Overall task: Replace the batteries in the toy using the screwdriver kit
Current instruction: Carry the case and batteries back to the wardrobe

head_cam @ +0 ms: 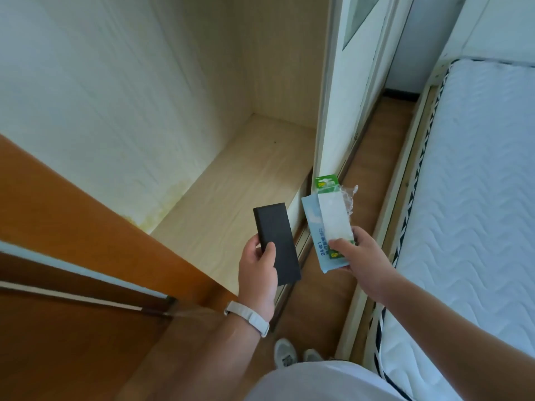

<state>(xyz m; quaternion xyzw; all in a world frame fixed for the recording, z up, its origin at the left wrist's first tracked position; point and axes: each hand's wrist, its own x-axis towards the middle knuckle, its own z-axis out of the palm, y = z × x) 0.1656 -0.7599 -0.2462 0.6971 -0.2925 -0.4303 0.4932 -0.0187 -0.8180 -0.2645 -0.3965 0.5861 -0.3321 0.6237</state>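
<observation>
My left hand (257, 270) grips a flat black rectangular case (276, 241), held upright in front of an open wardrobe. My right hand (362, 256) holds two things pinched together: a pale blue box with printed text (314, 227) and, on top of it, a green-and-white battery blister pack (333, 209) with torn clear plastic at its upper right. Both hands hover at waist height over the floor, a little apart from each other. No toy is in view.
The open wardrobe has a bare light-wood shelf (246, 175) and a white sliding door (341, 96) to its right. An orange-brown door panel (86, 227) stands at the left. A white quilted mattress (469, 198) on a wooden frame fills the right. A narrow wood floor strip (370, 175) runs between them.
</observation>
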